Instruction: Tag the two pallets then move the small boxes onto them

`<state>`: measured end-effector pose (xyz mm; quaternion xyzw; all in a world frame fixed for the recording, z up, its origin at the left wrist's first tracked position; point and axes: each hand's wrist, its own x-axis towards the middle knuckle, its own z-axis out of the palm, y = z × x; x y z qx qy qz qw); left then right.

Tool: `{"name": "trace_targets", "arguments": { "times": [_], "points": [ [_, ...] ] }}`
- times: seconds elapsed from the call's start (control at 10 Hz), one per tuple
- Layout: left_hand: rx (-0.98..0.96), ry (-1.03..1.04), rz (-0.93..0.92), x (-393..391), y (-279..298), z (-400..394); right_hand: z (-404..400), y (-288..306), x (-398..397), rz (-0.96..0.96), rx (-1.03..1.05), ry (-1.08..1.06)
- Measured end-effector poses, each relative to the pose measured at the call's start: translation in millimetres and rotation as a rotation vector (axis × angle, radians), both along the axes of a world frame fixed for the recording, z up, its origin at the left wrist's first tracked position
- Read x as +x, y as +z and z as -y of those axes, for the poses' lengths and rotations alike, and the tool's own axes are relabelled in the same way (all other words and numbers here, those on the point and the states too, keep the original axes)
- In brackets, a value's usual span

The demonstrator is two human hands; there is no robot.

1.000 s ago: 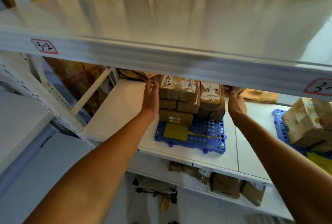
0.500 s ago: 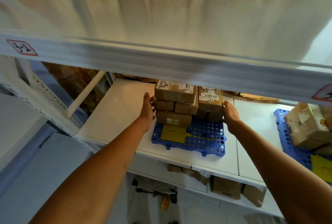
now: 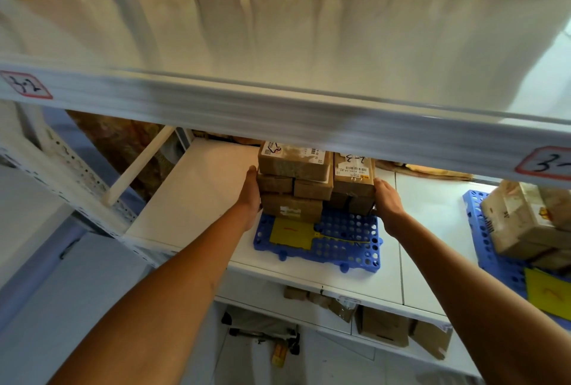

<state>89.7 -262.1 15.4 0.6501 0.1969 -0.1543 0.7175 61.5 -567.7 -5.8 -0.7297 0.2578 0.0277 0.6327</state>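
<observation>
A blue perforated pallet (image 3: 343, 238) lies on the white middle shelf (image 3: 197, 199) with a yellow tag (image 3: 292, 233) on its front. A stack of several small brown boxes (image 3: 293, 187) stands on the pallet's back half. My left hand (image 3: 251, 194) presses flat against the stack's left side. My right hand (image 3: 387, 199) presses on its right side beside a labelled box (image 3: 353, 173). A second blue pallet (image 3: 482, 230) at the right edge carries more boxes (image 3: 525, 218) and a yellow tag (image 3: 547, 292).
A wide metal shelf (image 3: 278, 44) hangs just above and hides the tops of the boxes. Red-bordered shelf labels (image 3: 26, 85) mark its front beam. Brown parcels (image 3: 383, 326) sit on the lower shelf. A slanted rack brace (image 3: 136, 165) stands to the left.
Both hands have come down from the stack's upper corners to its lower sides. The stack now sits a little nearer the shelf's front.
</observation>
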Motion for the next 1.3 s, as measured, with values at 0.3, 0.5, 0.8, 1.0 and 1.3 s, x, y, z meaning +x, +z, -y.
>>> {"name": "trace_targets", "arguments": {
  "times": [0.3, 0.5, 0.8, 1.0, 1.3],
  "points": [
    [0.013, -0.038, 0.014, 4, -6, -1, -1, -3, -1, 0.026, -0.014, 0.009],
    [0.059, 0.096, 0.052, 1, -22, -8, 3, -14, -11, 0.034, -0.226, -0.185],
    [0.219, -0.077, -0.168, -23, -57, -18, 13, -43, -42, -0.154, -0.288, -0.012],
    [0.251, -0.102, -0.174, -26, -54, -10, 17, -43, -48, -0.167, -0.269, -0.025],
    [0.302, -0.079, -0.16, -45, -41, -9, 15, -31, -61, -0.18, -0.384, -0.01]
  ]
}}
